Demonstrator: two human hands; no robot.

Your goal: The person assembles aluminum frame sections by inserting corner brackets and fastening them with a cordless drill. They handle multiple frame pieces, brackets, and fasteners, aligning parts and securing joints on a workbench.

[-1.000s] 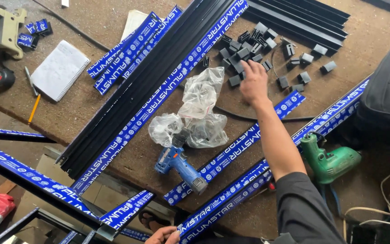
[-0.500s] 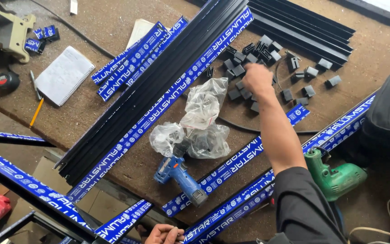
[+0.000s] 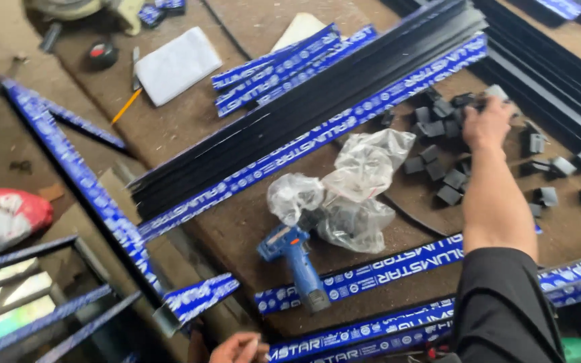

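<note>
My right hand (image 3: 485, 124) reaches across the brown workbench (image 3: 237, 228) into a heap of small dark grey blocks (image 3: 438, 171). Its fingers curl around a light grey block (image 3: 496, 91) at the far side of the heap. My left hand (image 3: 238, 349) shows only at the bottom edge, fingers curled, right by the end of a long blue-wrapped profile (image 3: 351, 333). Whether it grips that profile is hidden. A blue cordless drill (image 3: 295, 259) lies between my hands, next to crumpled clear plastic bags (image 3: 351, 191).
Long black profiles with blue wrap (image 3: 304, 128) run diagonally across the bench. More black bars (image 3: 559, 74) lie at the far right. A white pad (image 3: 177, 64), a pencil (image 3: 126, 106) and a tape measure (image 3: 102, 55) sit at the upper left. A blue-wrapped frame (image 3: 75, 175) leans off the left edge.
My right hand has stayed at the block heap, shifting slightly to its far side. My view has swung, so the bench's left edge and the frame below it now show.
</note>
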